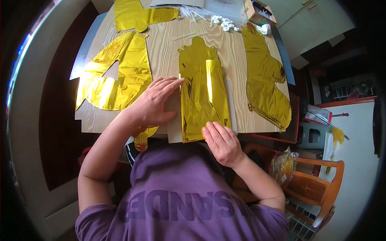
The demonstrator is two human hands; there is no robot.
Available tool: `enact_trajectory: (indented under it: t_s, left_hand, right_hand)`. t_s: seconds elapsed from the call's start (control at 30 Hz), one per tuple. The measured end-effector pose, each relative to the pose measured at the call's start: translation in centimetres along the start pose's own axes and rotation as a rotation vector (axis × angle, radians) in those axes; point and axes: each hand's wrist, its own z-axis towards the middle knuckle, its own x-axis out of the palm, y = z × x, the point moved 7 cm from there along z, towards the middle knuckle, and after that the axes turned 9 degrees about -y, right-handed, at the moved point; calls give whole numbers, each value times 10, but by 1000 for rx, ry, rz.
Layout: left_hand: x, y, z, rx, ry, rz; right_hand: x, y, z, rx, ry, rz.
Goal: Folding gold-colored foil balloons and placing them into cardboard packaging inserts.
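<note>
A flat, deflated gold foil balloon, folded into a long panel, lies in front of me on a pale sheet of card. My left hand is open, its stretched fingertips at the balloon's left edge and its thumb apart. At the near right corner, my right hand has its fingers pressed together over the foil; its thumb is hidden. To the left lies a flat gold balloon with a triangular gap. Another crumpled gold balloon rests on the right.
A further gold foil piece lies at the far left of the wooden table. White ribbon coils, thin white strips and an open box are at the back. A wooden chair stands at the lower right.
</note>
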Motion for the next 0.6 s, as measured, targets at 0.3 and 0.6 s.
enact_trajectory:
  t_s: [0.3, 0.6]
  left_hand:
    - [1, 4, -2, 20, 7, 0]
    - [1, 2, -1, -9, 32, 5]
  right_hand:
    - [-1, -7, -10, -18, -49, -45]
    - [1, -4, -5, -35, -97, -145]
